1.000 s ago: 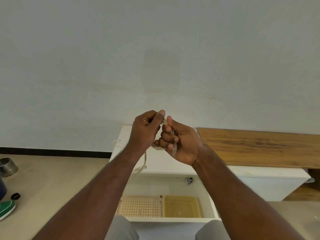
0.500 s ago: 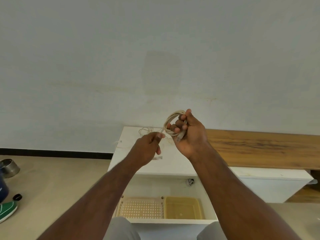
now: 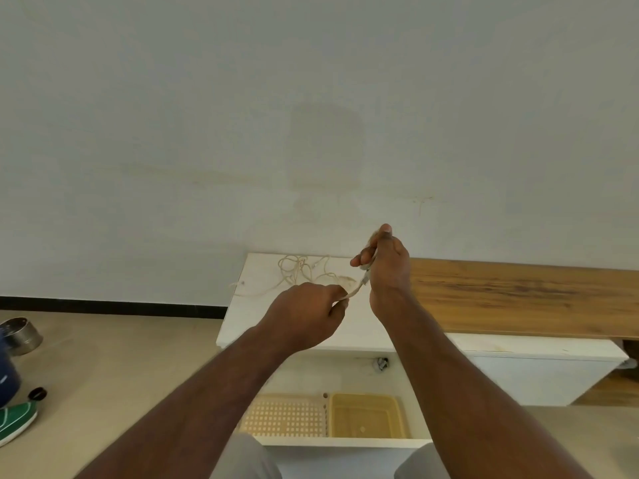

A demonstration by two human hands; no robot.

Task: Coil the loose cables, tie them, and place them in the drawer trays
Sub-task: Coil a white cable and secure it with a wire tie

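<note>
My right hand (image 3: 385,267) is raised above the white cabinet top (image 3: 242,326) and grips a small coil of cream cable (image 3: 371,242), mostly hidden inside the fist. A short stretch of that cable runs down-left to my left hand (image 3: 307,314), which pinches its free end (image 3: 352,294). Behind the hands, a loose tangle of cream cable (image 3: 304,271) lies on the cabinet top. Below, the open drawer (image 3: 345,442) holds a perforated beige tray (image 3: 285,414) on the left and a solid yellow tray (image 3: 366,414) on the right; both look bare.
A wooden board (image 3: 518,295) covers the cabinet to the right. On the floor at the left are a steel bowl (image 3: 19,335), a dark blue object (image 3: 7,378), a small black cap (image 3: 37,393) and a green shoe (image 3: 15,421). My knees frame the drawer front.
The hands have separated: my right hand lifted with the coil, my left hand dropped down-left and drew the cable's end out taut. The camera tilted slightly, revealing the loose cable on the cabinet.
</note>
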